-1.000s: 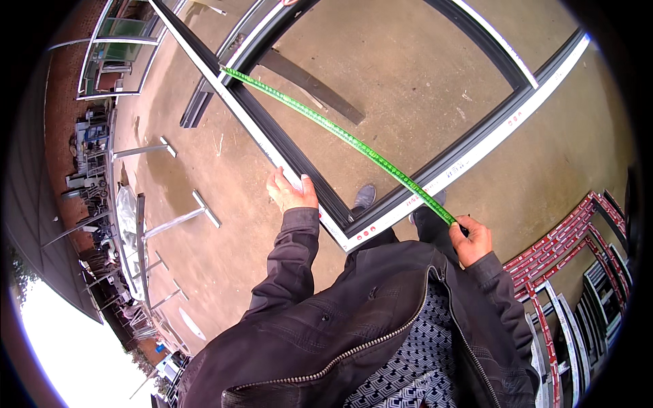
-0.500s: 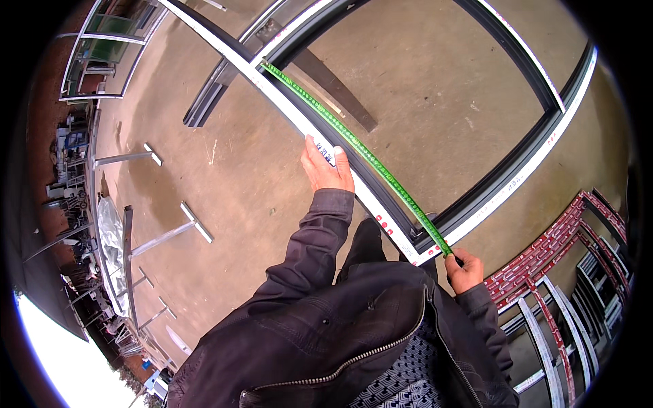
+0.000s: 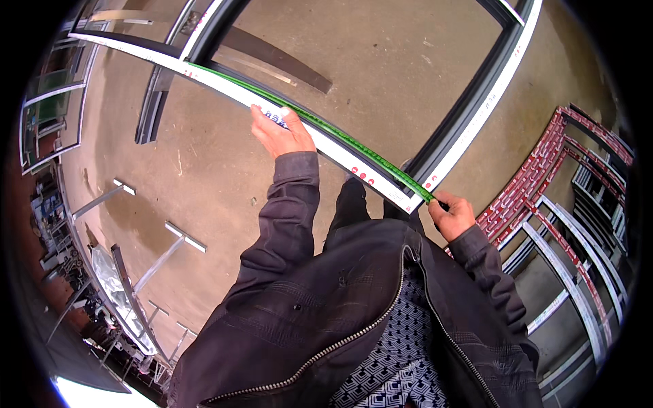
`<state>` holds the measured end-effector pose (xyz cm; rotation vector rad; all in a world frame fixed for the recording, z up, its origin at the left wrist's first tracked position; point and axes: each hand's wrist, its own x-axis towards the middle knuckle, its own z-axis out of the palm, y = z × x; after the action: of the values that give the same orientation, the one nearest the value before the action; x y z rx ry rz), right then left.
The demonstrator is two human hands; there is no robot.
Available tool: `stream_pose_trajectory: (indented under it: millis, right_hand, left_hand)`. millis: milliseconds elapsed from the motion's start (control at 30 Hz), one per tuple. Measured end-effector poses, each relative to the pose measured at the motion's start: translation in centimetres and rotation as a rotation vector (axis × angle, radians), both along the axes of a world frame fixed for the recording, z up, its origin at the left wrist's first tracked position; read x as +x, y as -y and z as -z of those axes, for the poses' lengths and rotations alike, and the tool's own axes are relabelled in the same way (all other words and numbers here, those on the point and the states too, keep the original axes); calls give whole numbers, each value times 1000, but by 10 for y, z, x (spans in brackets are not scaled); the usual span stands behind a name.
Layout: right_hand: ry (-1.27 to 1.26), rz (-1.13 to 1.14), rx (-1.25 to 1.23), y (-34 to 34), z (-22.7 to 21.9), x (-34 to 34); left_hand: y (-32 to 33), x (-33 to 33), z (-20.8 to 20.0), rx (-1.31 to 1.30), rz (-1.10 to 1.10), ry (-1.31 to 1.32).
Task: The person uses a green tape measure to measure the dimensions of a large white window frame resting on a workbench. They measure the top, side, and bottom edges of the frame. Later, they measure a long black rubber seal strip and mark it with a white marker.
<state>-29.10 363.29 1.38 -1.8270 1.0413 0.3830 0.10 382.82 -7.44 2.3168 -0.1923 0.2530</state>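
Observation:
A large window frame (image 3: 381, 178) with a white face and dark inner edges lies in front of me at waist height. Along its near bar stretches a green tape measure (image 3: 333, 134), its far end by the joint with a crossbar. My right hand (image 3: 454, 217) is closed around the tape's near end, just off the frame's corner; the tape's case is mostly hidden in the fingers. My left hand (image 3: 284, 134) grips the outer edge of that same bar, thumb on top, beside a dark printed label (image 3: 275, 118). Its fingertips are partly out of sight.
Red-and-white wrapped profiles (image 3: 527, 180) and stacked white bars (image 3: 564, 272) fill the right side. On the left floor stand T-shaped metal supports (image 3: 185, 238), with glazed frames (image 3: 51, 102) farther off. A dark bar (image 3: 279, 58) lies beneath the frame.
My view has turned, so the frame, tape and both hands sit higher and farther left in the picture. Both hands keep their grips, and the tape stays stretched along the bar.

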Motion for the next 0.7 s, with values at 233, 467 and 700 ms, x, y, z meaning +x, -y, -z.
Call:
stream_pose_trajectory:
  millis: [233,467,700]
  right_hand:
    - [-95,-27,-47,-7,-15,12]
    - [-78,16,-110,-22,-10,5]
    - [-96,-5,-160,-26,-15,7]
  left_hand:
    - [0,-1,-15,4,-57,-117]
    - [-9,10,3,101,-35,-81]
    - [-15,12,4,67,-11,-84]
